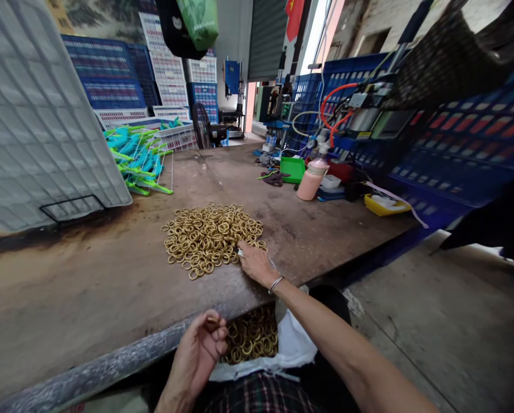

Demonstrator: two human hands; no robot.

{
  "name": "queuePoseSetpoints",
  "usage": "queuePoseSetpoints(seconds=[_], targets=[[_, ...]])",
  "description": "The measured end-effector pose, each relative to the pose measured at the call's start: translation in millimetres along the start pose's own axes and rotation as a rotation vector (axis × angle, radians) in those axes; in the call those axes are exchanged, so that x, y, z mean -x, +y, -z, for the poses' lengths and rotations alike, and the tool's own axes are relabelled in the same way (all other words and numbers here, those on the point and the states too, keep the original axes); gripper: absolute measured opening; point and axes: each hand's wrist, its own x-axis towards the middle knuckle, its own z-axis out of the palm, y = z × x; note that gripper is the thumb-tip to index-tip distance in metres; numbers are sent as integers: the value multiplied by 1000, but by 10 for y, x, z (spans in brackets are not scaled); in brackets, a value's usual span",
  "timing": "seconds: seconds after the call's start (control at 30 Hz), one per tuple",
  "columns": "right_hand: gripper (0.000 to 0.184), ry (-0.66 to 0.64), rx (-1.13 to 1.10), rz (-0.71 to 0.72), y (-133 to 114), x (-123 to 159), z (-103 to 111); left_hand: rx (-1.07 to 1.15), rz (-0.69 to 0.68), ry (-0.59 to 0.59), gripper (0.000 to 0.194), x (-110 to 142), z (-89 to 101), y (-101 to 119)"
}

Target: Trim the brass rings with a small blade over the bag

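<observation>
A heap of brass-coloured rings [209, 235] lies spread on the worn brown table [123, 275]. My right hand [257, 265], with a bangle at its wrist, is at the heap's right edge. Its fingers are bent together among the rings, and a small white thing shows at the fingertips; what they grip is hidden. Lower down, my left hand [201, 349] is held palm up near the table's front edge, fingers curled round one ring [213, 323]. Beneath the edge, a white sack [298, 338] on my lap gapes around many more rings [252, 338].
A grey-white plastic crate [50, 115] stands on the left. Turquoise and lime plastic pieces [140, 160] lie behind it. To the right are a pink bottle [312, 180], a green tray [292, 169] and a yellow dish [386, 205]. Blue crates [455, 155] border the right side.
</observation>
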Motion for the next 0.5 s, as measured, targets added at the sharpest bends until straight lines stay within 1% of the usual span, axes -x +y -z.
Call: queuePoseSetpoints(seconds=[0.1, 0.2, 0.3, 0.33, 0.4, 0.5], targets=[[24, 18, -7, -13, 29, -2, -37, -19, 1, 10, 24, -3, 8, 0], [22, 65, -149, -25, 60, 54, -33, -105, -26, 20, 26, -14, -53, 1], [15, 103, -503, -34, 7, 222, 22, -240, -97, 4, 28, -55, -152, 15], [13, 80, -650, -35, -35, 302, 43, -287, -130, 8, 29, -75, -185, 20], [11, -10, -904, -52, -137, 480, 69, -382, -209, 44, 34, -117, -241, 22], [9, -120, -1149, -59, -287, 715, 43, -526, -320, 103, 43, -170, -292, 5]])
